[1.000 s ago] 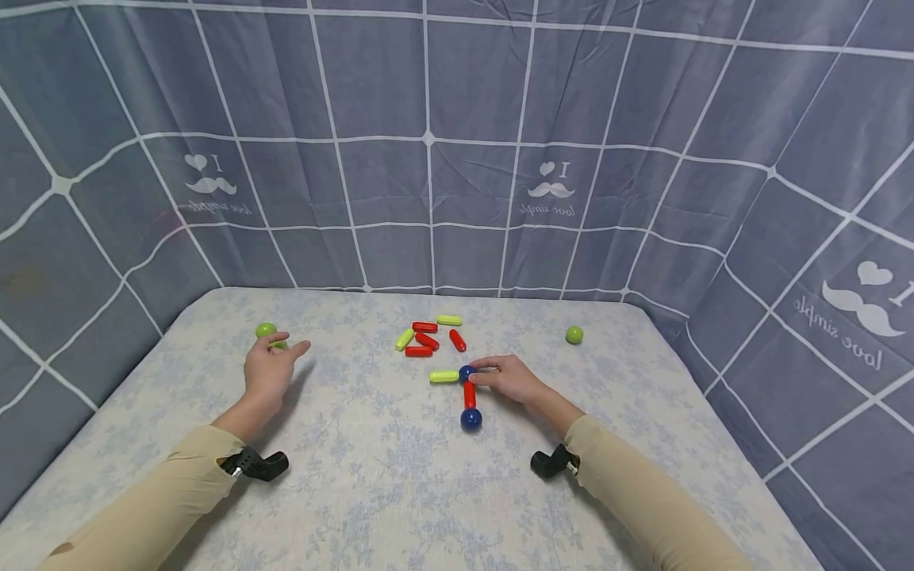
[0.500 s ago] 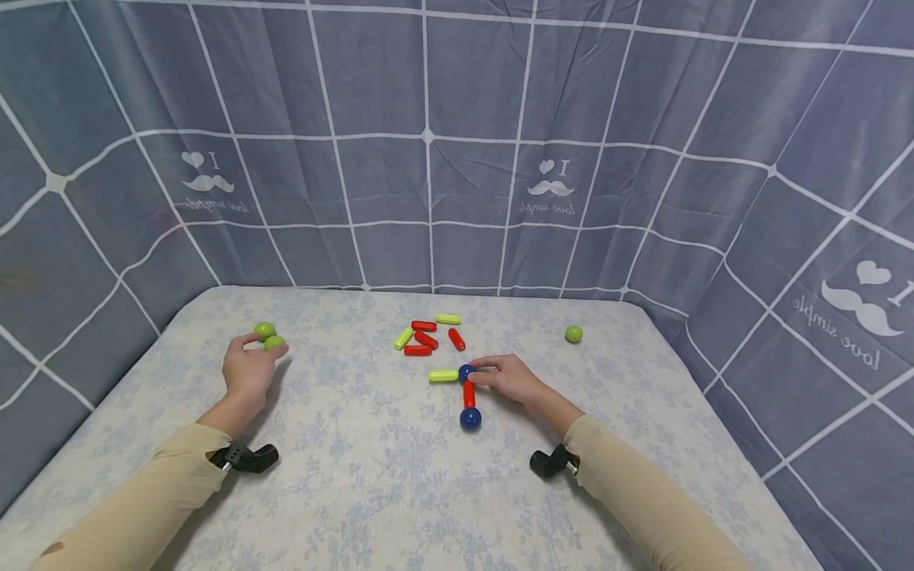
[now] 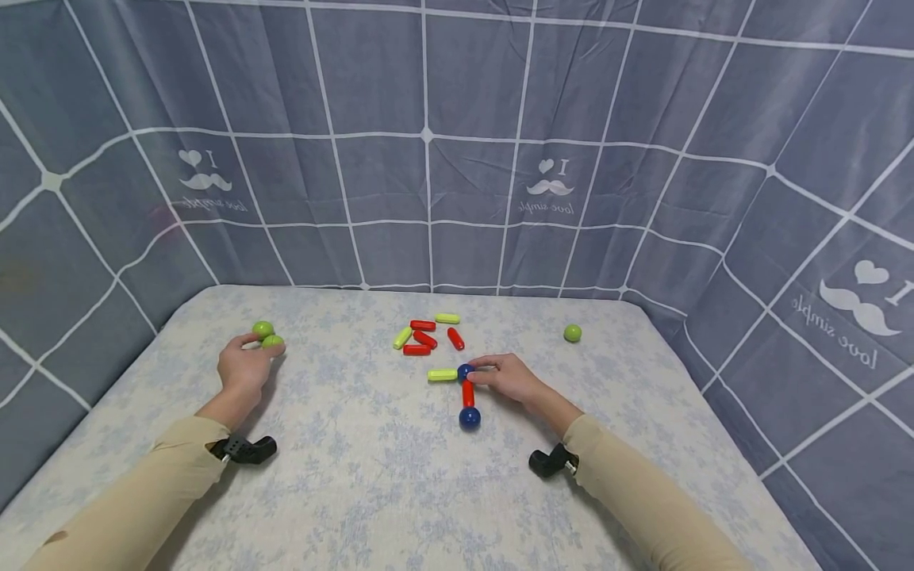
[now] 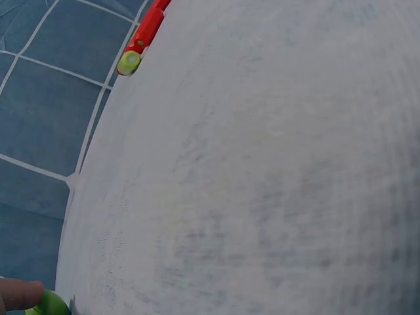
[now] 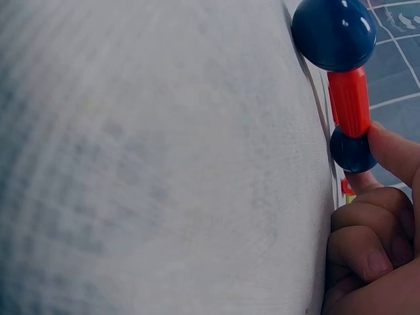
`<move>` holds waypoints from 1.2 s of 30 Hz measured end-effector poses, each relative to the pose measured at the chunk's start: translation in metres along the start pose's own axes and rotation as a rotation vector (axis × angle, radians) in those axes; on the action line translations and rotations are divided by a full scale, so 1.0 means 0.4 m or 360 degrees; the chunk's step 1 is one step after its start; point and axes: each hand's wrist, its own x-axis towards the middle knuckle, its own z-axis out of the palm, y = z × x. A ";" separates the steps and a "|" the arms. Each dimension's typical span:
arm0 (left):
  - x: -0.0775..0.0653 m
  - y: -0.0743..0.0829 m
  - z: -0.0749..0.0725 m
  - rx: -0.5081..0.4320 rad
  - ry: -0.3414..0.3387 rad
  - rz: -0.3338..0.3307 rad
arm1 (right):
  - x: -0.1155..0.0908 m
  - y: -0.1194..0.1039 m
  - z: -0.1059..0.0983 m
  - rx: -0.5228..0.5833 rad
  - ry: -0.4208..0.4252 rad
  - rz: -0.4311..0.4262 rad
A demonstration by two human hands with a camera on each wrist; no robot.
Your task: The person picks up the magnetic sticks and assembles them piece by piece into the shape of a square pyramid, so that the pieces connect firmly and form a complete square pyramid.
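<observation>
My left hand (image 3: 243, 369) is at the table's left side, thumb and fingers around a green ball (image 3: 273, 341). Right behind that ball is a second green ball (image 3: 263, 328). The left wrist view catches only a fingertip (image 4: 25, 293) against the held ball at its lower corner. With thumb and fingers, my right hand (image 3: 507, 377) pinches a blue ball (image 3: 465, 372). A yellow-green rod (image 3: 443, 375) extends left from this ball, and a red rod (image 3: 468, 394) runs toward me to another blue ball (image 3: 469, 419). The right wrist view shows the thumb (image 5: 394, 151) against the pinched ball.
Several loose red rods (image 3: 417, 350) and yellow-green rods (image 3: 403, 338) lie behind the joined pieces. One more green ball (image 3: 573, 333) sits at the back right. A patterned cloth covers the table (image 3: 371, 492); blue checked curtains (image 3: 471, 182) enclose its back and sides.
My left hand has moved a little left and closed thumb and fingers on the nearer green ball. The right hand stays on the blue ball.
</observation>
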 end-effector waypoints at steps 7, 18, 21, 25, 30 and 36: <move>0.001 0.001 0.000 0.0009 -0.0014 -0.0038 | -0.004 -0.003 -0.001 0.0011 -0.0001 -0.0007; -0.005 -0.002 0.002 0.0031 -0.0031 -0.0039 | -0.008 -0.005 0.000 0.0004 -0.0011 -0.0009; -0.004 -0.001 0.000 0.0057 -0.0045 -0.0030 | -0.008 -0.005 0.001 0.0003 -0.0002 -0.0002; -0.006 -0.003 0.000 0.0072 -0.0070 -0.0014 | -0.006 -0.005 0.001 0.0004 -0.0007 0.0010; -0.034 0.007 0.006 0.0073 -0.0138 0.0050 | -0.006 -0.005 -0.001 0.0006 -0.0007 0.0006; -0.069 0.027 0.034 0.0123 -0.0217 0.0122 | -0.008 -0.005 -0.002 0.0012 -0.0012 0.0000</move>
